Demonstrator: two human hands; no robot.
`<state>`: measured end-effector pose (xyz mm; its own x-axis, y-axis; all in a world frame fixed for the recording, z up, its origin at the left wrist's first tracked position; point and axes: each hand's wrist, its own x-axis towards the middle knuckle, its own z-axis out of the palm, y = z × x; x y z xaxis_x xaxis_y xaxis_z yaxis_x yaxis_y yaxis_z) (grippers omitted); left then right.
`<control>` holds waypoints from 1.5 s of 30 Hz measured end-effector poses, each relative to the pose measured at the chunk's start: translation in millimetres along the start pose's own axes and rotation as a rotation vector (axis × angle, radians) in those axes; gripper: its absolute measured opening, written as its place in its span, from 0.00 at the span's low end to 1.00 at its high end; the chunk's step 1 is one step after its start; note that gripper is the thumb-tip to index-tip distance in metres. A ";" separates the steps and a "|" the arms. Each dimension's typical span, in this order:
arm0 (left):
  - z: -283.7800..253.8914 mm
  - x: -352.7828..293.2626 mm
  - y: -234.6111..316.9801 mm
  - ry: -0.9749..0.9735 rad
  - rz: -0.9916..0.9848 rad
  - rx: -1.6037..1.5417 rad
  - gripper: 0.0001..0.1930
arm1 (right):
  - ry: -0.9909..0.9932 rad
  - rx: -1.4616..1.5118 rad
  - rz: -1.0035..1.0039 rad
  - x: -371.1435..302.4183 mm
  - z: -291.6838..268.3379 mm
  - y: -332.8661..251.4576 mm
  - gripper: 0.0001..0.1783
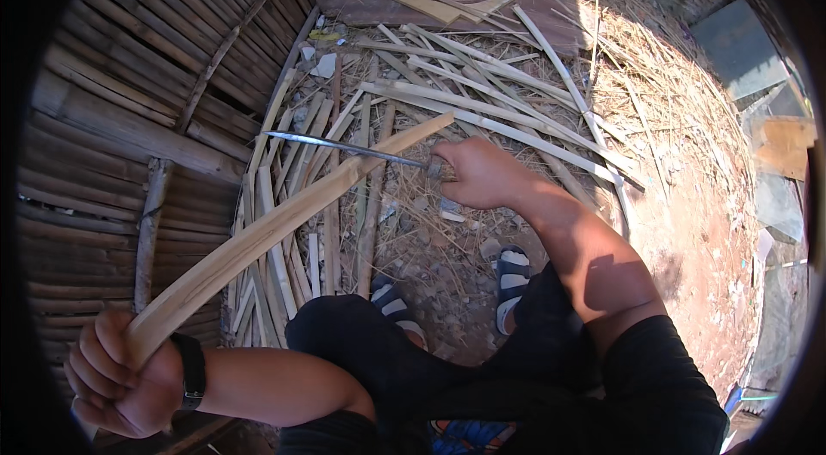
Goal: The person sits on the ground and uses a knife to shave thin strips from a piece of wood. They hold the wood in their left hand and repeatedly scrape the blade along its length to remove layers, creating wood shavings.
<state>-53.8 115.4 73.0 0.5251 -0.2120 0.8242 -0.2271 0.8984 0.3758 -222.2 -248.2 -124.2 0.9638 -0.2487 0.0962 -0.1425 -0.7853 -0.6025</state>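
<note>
My left hand [129,378], at the lower left, is closed around the near end of a long split bamboo strip [274,230]. The strip slants up and away to the right, and its far end tapers near the middle of the view. In my right hand [475,173] is the handle of a long-bladed knife [314,141], mostly hidden by my fingers. Its thin blade points left and crosses the strip a little short of the far end. From this angle I cannot tell how deep the blade sits in the strip.
A bamboo slat wall [163,25] rises on the left. Split bamboo strips [490,102] and straw-like shavings [680,94] cover the ground ahead. Farther off lies a board with a round hole [413,3]. Sheet panels [740,46] lean at the right. My sandalled feet [513,279] are close below.
</note>
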 end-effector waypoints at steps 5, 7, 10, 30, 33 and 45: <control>7.2 0.5 -4.2 0.069 -0.007 0.023 0.16 | -0.047 0.107 0.076 9.4 13.5 0.7 0.22; 3.5 1.2 -3.4 0.094 -0.022 0.010 0.16 | -0.002 0.114 0.222 9.9 11.9 10.9 0.21; -0.2 3.1 -5.4 0.105 -0.024 0.025 0.17 | 0.071 0.194 0.196 5.0 26.1 -0.8 0.21; -3.3 2.1 -35.5 0.288 -0.047 0.155 0.17 | 0.077 0.240 0.071 12.0 59.4 -6.4 0.25; -2.9 3.0 -38.6 0.233 -0.057 0.159 0.17 | 0.090 0.254 0.060 10.1 73.3 -16.5 0.24; 4.9 0.1 -14.8 0.177 -0.060 0.151 0.15 | -0.019 0.301 0.181 9.2 53.0 -35.8 0.25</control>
<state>-54.4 100.3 69.6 0.6736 -0.1808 0.7167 -0.3046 0.8156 0.4920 -196.2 -192.3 -143.7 0.9336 -0.3555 -0.0462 -0.2410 -0.5269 -0.8151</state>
